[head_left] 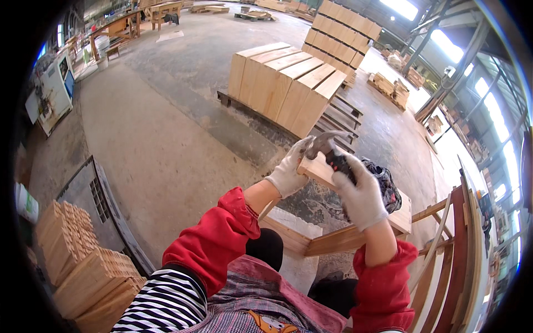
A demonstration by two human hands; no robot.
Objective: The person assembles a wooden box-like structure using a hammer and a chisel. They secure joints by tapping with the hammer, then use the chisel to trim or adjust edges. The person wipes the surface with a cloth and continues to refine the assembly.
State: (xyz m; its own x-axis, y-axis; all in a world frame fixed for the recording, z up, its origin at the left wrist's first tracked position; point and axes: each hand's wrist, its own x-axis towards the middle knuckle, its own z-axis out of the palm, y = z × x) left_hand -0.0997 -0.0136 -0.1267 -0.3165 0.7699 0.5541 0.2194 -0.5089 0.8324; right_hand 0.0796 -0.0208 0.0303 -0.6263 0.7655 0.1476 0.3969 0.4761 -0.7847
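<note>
Hammer (327, 143) clasped by the right hand's (362, 197) fingers and wooden board (318, 168) pinched by the left hand's (290, 171) suggest hammering, next needing careful aim.

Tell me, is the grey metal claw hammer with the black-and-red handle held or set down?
Held: the white-gloved right grip is closed around the handle of the claw hammer.

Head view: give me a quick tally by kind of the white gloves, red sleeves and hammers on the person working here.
White gloves: 2
Red sleeves: 2
Hammer: 1
Total: 5
</note>
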